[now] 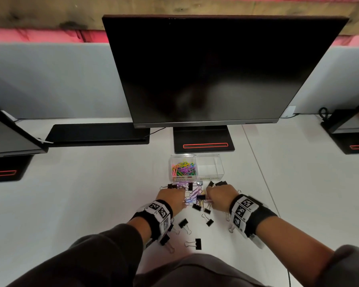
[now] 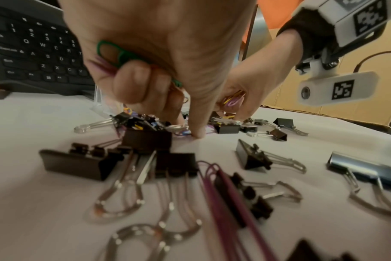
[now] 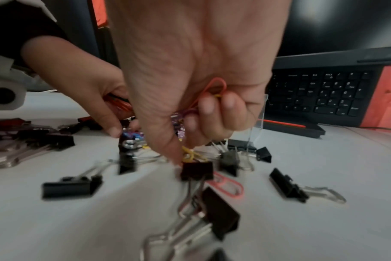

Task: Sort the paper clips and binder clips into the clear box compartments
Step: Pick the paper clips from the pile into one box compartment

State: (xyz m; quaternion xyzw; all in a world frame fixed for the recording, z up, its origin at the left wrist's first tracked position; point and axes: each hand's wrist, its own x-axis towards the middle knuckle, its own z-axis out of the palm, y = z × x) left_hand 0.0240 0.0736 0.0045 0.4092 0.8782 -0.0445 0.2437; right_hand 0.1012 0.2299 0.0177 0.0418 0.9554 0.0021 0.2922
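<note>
The clear box stands in front of the monitor foot. Its left compartment holds colourful paper clips; nothing shows in the right compartment. Black binder clips and purple paper clips lie scattered just before the box. My left hand holds a bunch of green and purple paper clips in its curled fingers, one fingertip touching the table. My right hand grips orange and yellow paper clips, its fingertips down at yellow clips beside a binder clip.
A large monitor on its stand rises behind the box. A keyboard lies at the back left. Other monitor bases sit at the far left and right. A pink paper clip lies on the white table near my right hand.
</note>
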